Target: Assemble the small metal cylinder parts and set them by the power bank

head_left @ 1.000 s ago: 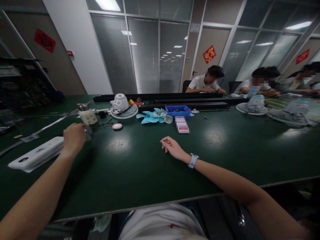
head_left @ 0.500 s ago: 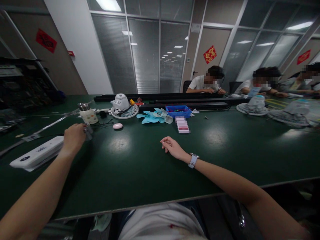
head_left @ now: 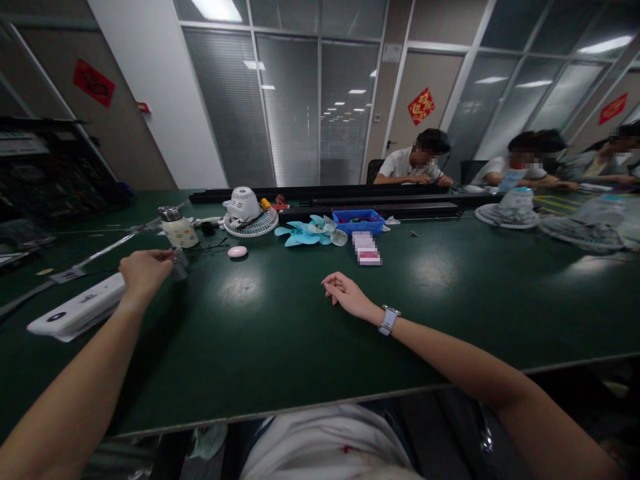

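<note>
At the left, my left hand (head_left: 146,272) is closed with its fingertips on a small grey object (head_left: 179,265), roughly cylindrical. Its exact kind is too blurred to tell. Beside that hand lies a long white device (head_left: 80,308) with dark markings, partly covered by the wrist. A patterned bottle with a metal lid (head_left: 179,230) stands just behind the grey object. My right hand (head_left: 349,294), with a watch on its wrist, rests on the green table (head_left: 280,340). Its fingers are loosely bent and somewhat apart, and nothing shows in them.
Further back are a pink oval object (head_left: 237,252), a white fan part (head_left: 245,212), light-blue fan blades (head_left: 305,232), a blue tray (head_left: 358,221) and a pink-and-white packet (head_left: 367,249). Dark rails (head_left: 370,212) run behind them. Several people sit across at the right.
My left hand has lifted slightly and turned, its fingers reaching further right over the grey object. My right hand has stayed in place. The view has shifted a little.
</note>
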The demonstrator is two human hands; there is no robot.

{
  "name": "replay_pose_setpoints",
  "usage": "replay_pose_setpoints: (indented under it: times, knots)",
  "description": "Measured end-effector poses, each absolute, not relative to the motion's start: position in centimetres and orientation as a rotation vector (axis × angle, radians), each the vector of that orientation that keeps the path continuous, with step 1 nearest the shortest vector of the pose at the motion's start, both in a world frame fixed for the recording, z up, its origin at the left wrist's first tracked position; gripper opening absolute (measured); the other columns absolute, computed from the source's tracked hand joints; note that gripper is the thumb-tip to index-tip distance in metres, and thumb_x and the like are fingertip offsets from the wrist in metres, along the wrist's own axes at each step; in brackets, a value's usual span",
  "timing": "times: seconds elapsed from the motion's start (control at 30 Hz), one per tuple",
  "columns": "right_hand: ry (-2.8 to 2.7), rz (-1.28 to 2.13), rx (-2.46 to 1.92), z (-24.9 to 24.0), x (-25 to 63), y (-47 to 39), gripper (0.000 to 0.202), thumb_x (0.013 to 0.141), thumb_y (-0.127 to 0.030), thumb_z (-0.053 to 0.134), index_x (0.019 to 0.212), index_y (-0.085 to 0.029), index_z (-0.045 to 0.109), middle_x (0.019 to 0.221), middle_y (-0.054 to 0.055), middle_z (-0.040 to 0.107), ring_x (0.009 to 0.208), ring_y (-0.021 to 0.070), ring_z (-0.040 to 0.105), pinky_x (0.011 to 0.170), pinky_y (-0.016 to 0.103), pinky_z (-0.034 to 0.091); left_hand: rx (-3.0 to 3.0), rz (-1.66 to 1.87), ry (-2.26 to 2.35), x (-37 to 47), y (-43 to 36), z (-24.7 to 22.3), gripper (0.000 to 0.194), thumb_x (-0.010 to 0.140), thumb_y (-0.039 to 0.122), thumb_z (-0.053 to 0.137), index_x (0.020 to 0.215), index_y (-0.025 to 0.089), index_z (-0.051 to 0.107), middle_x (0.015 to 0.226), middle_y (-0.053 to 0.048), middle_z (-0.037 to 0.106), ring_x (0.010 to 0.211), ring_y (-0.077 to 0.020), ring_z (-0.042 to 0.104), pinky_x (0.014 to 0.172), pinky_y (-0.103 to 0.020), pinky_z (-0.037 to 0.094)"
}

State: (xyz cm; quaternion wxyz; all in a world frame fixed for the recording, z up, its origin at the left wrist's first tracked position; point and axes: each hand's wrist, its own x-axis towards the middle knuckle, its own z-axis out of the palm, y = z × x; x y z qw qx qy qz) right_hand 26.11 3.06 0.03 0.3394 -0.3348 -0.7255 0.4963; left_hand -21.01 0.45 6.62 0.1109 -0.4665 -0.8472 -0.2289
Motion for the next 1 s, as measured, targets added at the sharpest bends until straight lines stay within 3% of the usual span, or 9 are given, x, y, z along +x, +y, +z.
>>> replay_pose_setpoints:
  times: [0.13, 0.4, 0.57, 0.67, 0.87, 1.0]
  knots:
    - [-1.886, 1.298, -0.876, 0.1, 26.1, 3.0, 0.028, 0.09, -0.041, 0.054, 0.104, -0.017, 0.053, 0.086, 0.002, 0.055, 0.07, 0.0109, 0.055, 0.061, 0.026, 0.049, -1.312, -0.79, -2.59, -21.0, 0.6, 6.8, 0.044, 0.07, 0.034, 0.067, 0.106, 0.01, 0.072, 0.086, -0.01, 0.071, 0.088, -0.0271, 0.06, 0.088, -0.042, 0.043]
    - [-1.889, 1.3, -0.864, 0.2, 26.1, 2.9, 0.027, 0.09, -0.041, 0.054, 0.104, -0.018, 0.054, 0.086, 0.002, 0.056, 0.076, 0.013, 0.057, 0.062, 0.027, 0.05, -1.393, -0.682, -2.674, -20.9, 1.1, 6.4, 0.061, 0.071, 0.053, 0.07, 0.116, 0.011, 0.067, 0.102, -0.011, 0.07, 0.097, -0.0283, 0.061, 0.087, -0.04, 0.043]
    - [-1.883, 1.293, -0.864, -0.1, 26.0, 3.0, 0.025, 0.09, -0.04, 0.054, 0.103, -0.018, 0.054, 0.085, 0.002, 0.055, 0.079, 0.0138, 0.058, 0.061, 0.025, 0.049, -1.743, -0.799, -2.658, -14.7, 0.8, 7.1, 0.062, 0.069, 0.056, 0.072, 0.114, 0.014, 0.067, 0.104, -0.01, 0.071, 0.097, -0.0277, 0.063, 0.086, -0.039, 0.047]
    - [-1.889, 1.245, -0.849, 0.4, 25.8, 2.5, 0.027, 0.09, -0.042, 0.054, 0.103, -0.018, 0.055, 0.083, 0.001, 0.054, 0.078, 0.0138, 0.057, 0.059, 0.024, 0.048, -2.26, -1.11, -2.399, -8.0, -0.3, 6.3, 0.067, 0.069, 0.054, 0.073, 0.12, 0.013, 0.062, 0.108, -0.011, 0.069, 0.093, -0.0243, 0.066, 0.084, -0.036, 0.051]
    - [-2.041, 1.029, -0.711, 3.5, 25.0, -0.3, 0.034, 0.092, -0.041, 0.053, 0.117, -0.02, 0.061, 0.088, 0.002, 0.06, 0.071, 0.0117, 0.055, 0.062, 0.025, 0.046, -2.932, -1.378, -1.813, 2.4, -4.7, 3.8, 0.073, 0.073, 0.045, 0.073, 0.135, 0.02, 0.045, 0.105, -0.007, 0.071, 0.091, -0.0224, 0.068, 0.083, -0.035, 0.054]
    - [-2.16, 0.852, -0.63, 4.6, 24.2, -1.6, 0.025, 0.088, -0.039, 0.06, 0.094, -0.019, 0.073, 0.089, 0.004, 0.062, 0.075, 0.0126, 0.056, 0.065, 0.025, 0.045, -2.972, -1.432, -1.727, 3.8, -6.0, 3.2, 0.066, 0.075, 0.041, 0.073, 0.131, 0.02, 0.046, 0.106, -0.008, 0.071, 0.087, -0.0217, 0.069, 0.077, -0.033, 0.054]
